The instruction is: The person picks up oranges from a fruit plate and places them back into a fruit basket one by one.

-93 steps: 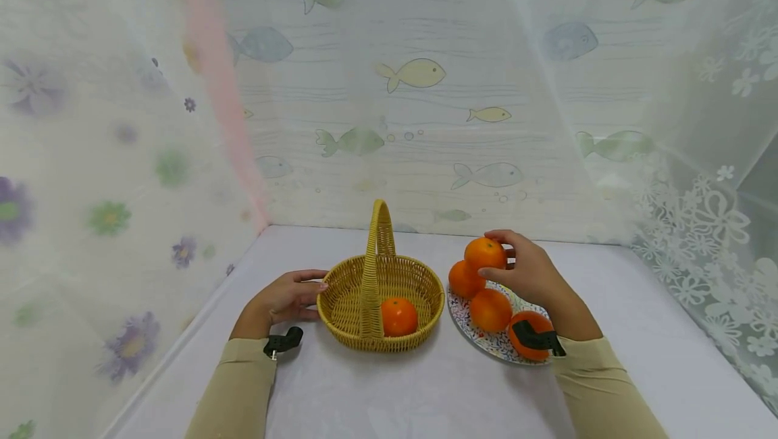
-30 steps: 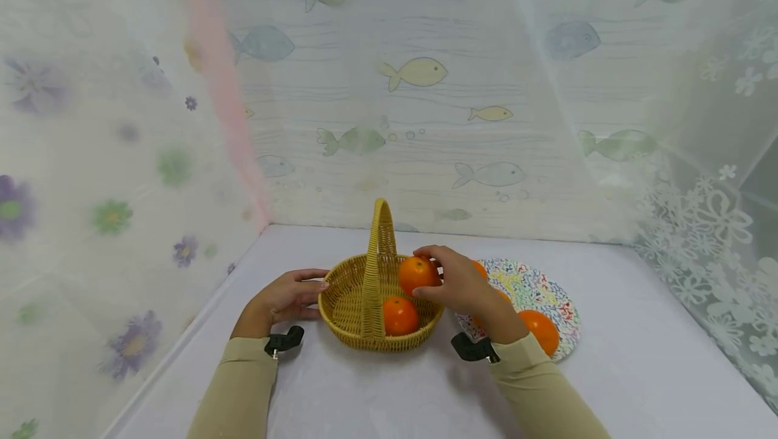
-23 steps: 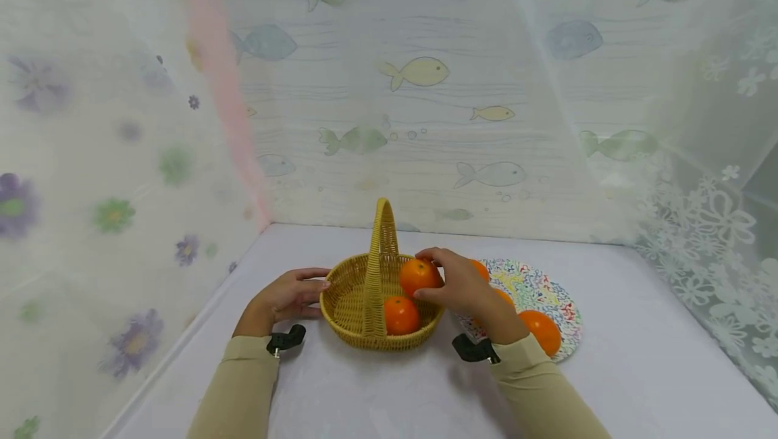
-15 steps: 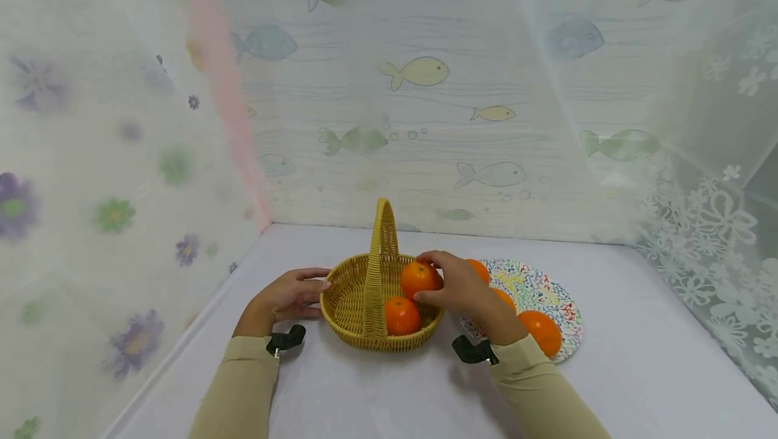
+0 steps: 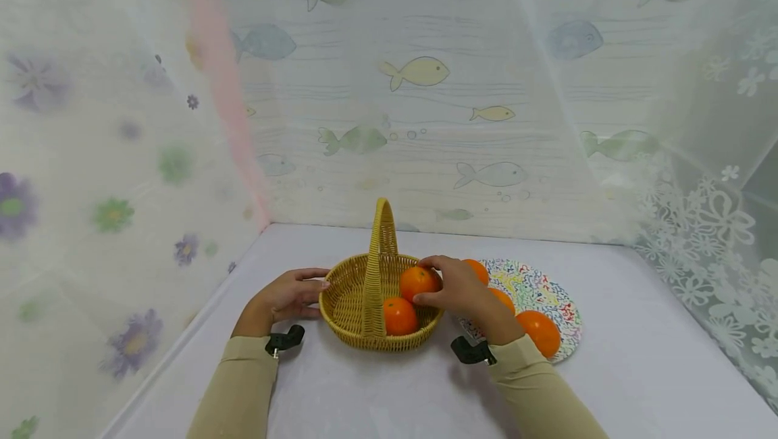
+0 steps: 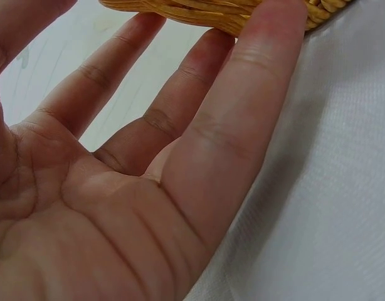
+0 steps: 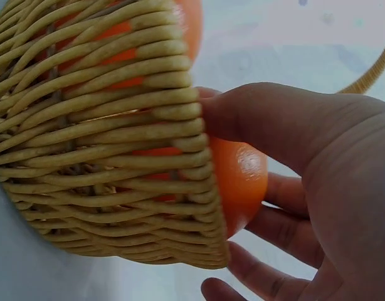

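Observation:
A yellow wicker basket with a tall arched handle stands on the table. My right hand reaches over its right rim and grips an orange between thumb and fingers. That orange sits partly below the rim, behind the weave in the right wrist view. Just in front of it, a second orange lies in the basket, right of the handle. My left hand stays at the basket's left side, its fingertips touching the rim and wall. In the left wrist view those fingers are nearly straight.
To the right lies a round plate with a colourful pattern. It bears an orange near its front and two more oranges, partly hidden by the right hand and arm. A fish-print curtain hangs behind the white table.
My right hand has carried an orange from the plate leftward to the basket, then lowered it a little inside the right rim. The left hand has kept its place.

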`<state>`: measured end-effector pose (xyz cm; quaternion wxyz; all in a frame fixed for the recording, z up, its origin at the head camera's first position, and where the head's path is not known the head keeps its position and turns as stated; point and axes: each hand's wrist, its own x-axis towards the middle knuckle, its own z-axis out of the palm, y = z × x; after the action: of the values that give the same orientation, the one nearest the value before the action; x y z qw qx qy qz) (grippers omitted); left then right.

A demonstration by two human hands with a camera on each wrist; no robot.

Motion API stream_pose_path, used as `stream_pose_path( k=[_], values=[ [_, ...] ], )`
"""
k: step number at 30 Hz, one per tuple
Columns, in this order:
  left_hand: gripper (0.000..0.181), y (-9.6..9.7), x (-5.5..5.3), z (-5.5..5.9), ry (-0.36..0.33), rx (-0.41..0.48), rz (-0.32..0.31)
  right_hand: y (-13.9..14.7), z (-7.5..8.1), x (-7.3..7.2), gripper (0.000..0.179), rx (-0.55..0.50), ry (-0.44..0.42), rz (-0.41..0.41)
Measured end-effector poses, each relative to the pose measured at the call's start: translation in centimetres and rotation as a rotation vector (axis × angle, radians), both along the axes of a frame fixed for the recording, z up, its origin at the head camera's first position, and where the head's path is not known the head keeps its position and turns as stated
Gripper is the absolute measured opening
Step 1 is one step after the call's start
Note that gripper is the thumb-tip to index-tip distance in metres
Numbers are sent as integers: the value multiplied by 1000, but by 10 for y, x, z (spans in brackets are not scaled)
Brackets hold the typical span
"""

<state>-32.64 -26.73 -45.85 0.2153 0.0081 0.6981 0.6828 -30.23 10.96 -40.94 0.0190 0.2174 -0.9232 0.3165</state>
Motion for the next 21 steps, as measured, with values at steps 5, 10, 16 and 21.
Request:
stream_pose_path(
  k=[5, 10, 16, 21],
  values=[
    [60, 0, 0, -1, 0, 5, -5, -1, -4, -2, 62, 16, -2, 4],
    [60, 0, 0, -1, 2, 4, -1, -2, -8, -5, 62, 23, 10, 10],
    [61, 0, 0, -1, 5, -6, -2, -3, -10, -5, 64, 21, 24, 32],
    [61, -1, 0, -1, 5, -4, -3, -3, -12, -5, 67, 20, 2, 23]
  ],
)
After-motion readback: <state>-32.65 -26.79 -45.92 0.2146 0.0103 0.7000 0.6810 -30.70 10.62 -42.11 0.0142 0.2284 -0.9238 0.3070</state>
